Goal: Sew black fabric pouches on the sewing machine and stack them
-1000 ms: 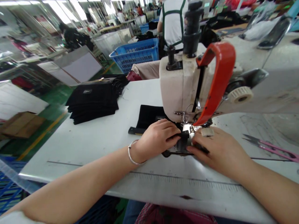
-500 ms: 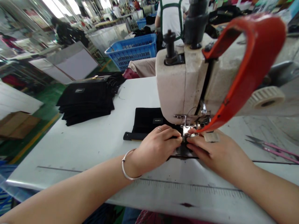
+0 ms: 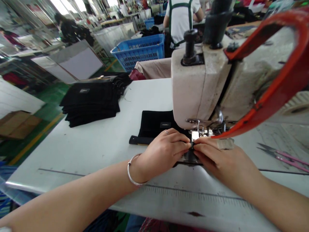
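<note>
L hand, fingers clamped on blk strip, R hand nearer L vs 1s ago; R grip unclear

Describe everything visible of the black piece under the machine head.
The black piece looks like matte cloth, lying flat on the table, with a small pale-lettered label and a dark strip along its near edge. The machine head overhangs its right side. The left hand covers part of the strip, seemingly pinching it; the right hand is close by.
</note>
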`<state>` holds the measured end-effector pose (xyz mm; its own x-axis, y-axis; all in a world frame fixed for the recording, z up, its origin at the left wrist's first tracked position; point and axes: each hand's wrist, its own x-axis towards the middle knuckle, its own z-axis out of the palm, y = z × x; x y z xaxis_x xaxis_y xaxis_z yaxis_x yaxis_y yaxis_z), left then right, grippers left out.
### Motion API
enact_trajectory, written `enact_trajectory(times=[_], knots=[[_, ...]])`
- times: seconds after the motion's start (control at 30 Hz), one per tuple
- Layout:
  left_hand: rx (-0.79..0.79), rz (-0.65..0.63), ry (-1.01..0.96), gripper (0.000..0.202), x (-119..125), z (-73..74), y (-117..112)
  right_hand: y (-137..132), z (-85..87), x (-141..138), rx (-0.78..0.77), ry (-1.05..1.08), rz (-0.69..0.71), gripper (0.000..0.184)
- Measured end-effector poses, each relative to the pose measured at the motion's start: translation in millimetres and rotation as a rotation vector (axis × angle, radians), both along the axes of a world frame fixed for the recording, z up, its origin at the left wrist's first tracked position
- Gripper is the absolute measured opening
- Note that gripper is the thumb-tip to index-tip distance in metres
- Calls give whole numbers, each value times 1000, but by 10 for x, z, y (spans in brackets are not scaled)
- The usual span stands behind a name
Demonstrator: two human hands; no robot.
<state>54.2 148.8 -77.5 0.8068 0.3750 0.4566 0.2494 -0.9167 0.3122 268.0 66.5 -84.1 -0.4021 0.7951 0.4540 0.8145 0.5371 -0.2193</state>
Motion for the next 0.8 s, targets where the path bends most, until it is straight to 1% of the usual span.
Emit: enact_trajectory(times=[0.2, 0.33, 0.47, 0.63, 0.8], knots=[[-8, 37, -11, 21, 44, 14, 26, 28, -21, 23, 37, -55, -17, 13], [-4, 63, -18, 20, 81, -21, 82, 61, -32, 44, 34, -90, -46, 18], [-18, 54, -36, 15, 103, -66, 138, 92, -41, 70, 22, -145, -82, 24], [-4, 74, -86, 13, 110, -85, 159, 115, -34, 99, 2, -173, -71, 30], [4, 90, -100, 14, 116, -93, 155, 115, -49, 119, -2, -181, -64, 27]])
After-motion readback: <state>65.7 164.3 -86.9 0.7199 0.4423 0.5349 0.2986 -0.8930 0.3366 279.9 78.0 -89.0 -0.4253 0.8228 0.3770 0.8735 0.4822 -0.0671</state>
